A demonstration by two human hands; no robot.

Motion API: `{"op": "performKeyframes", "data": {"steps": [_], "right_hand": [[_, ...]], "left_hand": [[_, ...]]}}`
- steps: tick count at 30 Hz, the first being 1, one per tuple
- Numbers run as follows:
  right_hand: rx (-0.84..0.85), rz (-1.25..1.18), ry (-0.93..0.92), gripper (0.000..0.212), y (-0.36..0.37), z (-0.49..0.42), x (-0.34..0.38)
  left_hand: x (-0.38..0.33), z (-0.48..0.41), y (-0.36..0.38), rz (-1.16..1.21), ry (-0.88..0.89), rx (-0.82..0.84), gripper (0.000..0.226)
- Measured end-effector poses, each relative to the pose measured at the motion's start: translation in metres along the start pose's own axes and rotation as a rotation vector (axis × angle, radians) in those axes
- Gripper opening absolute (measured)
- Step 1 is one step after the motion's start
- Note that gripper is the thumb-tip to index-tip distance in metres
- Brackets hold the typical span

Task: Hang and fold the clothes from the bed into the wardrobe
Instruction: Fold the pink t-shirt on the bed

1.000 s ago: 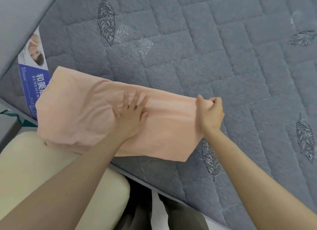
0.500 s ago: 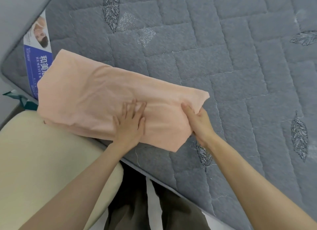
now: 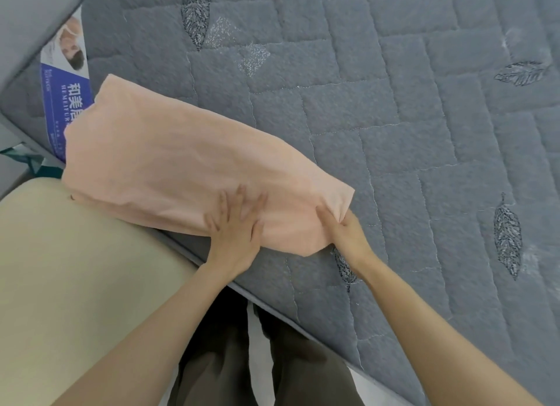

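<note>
Surface: a grey quilted mattress (image 3: pixel 394 133) with stitched leaf motifs fills the view. A blue printed label (image 3: pixel 66 87) sits at its far-left corner, and a cream cushion (image 3: pixel 75 269) lies just beside the near edge.
Garment: the peach garment (image 3: pixel 169 163) lies folded in a long band on the bed, along the near edge. Its left end covers part of the label and hangs slightly over the cushion.
Left grip: the left grip (image 3: pixel 235 227) is a bare hand lying flat with fingers spread apart. It presses the near part of the band down and clamps nothing.
Right grip: the right grip (image 3: pixel 345 231) is pinched on the garment's near-right edge, thumb on top and fingers tucked under the cloth.
Step in hand: folding, by my reading. The lengthwise fold looks laid and is being pinned and squared, and nothing has gone to the wardrobe yet.
Next move: it likely calls for carrying the pinched right end over toward the left while the flat hand holds the crease. The layers need to stay aligned so the overhanging left end does not slide off the bed.
Change: a second ago the right grip held the far-right corner higher up the bed. It has since come down to the near edge. The left grip has slid nearer the mattress edge, and the top layer now lies flatter.
</note>
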State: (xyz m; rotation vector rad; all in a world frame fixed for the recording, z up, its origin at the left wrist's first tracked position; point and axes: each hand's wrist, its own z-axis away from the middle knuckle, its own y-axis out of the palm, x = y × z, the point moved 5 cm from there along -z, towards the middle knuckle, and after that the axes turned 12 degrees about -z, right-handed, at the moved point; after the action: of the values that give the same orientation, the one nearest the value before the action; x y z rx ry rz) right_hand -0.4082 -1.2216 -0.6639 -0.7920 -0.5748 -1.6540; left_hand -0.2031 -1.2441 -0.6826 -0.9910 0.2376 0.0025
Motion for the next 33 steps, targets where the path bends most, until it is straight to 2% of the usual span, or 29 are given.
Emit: {"op": "performKeyframes", "data": {"steps": [3,5,8,10,12,14,16,19,21,24,26,28,33], "right_hand": [[-0.097,0.08,-0.128,0.026,-0.002,0.004,0.006],[-0.158,0.149,-0.014,0.014,-0.007,0.007,-0.003],[-0.297,0.35,0.243,0.018,-0.026,0.012,-0.03],[-0.379,0.471,0.18,0.028,-0.032,0.011,-0.03],[-0.373,0.318,0.098,0.042,-0.025,0.003,-0.021],[-0.325,0.152,0.139,0.057,-0.015,-0.012,-0.017],[-0.337,0.108,0.241,0.05,-0.012,-0.027,-0.016],[-0.405,0.144,0.27,0.024,-0.018,-0.041,-0.013],[-0.408,0.115,0.178,0.024,-0.018,-0.045,-0.003],[-0.336,0.022,0.074,0.033,-0.014,-0.045,0.017],[-0.281,-0.032,0.059,0.032,-0.01,-0.045,0.026],[-0.246,-0.049,0.072,0.022,-0.01,-0.046,0.033],[-0.13,-0.169,0.142,0.01,-0.006,-0.041,0.047]], "left_hand": [[-0.006,0.002,-0.003,0.032,-0.009,-0.049,0.051],[-0.006,0.002,-0.002,0.013,-0.001,-0.04,0.051],[-0.004,0.009,0.007,-0.114,0.056,0.006,0.052],[-0.002,0.012,0.007,-0.154,0.084,-0.025,0.054],[-0.004,0.012,0.002,-0.129,0.105,-0.056,0.055],[-0.008,0.01,0.003,-0.128,0.16,-0.01,0.058],[-0.012,0.008,0.012,-0.238,0.239,0.077,0.062],[-0.013,0.005,0.02,-0.29,0.262,0.115,0.067],[-0.021,0.009,0.021,-0.24,0.279,0.097,0.077],[-0.045,0.023,0.03,-0.269,0.377,0.033,0.108],[-0.059,0.025,0.039,-0.265,0.326,-0.019,0.122],[-0.072,0.021,0.043,-0.231,0.215,-0.055,0.127],[-0.09,0.014,0.046,-0.242,0.045,-0.064,0.114]]}}
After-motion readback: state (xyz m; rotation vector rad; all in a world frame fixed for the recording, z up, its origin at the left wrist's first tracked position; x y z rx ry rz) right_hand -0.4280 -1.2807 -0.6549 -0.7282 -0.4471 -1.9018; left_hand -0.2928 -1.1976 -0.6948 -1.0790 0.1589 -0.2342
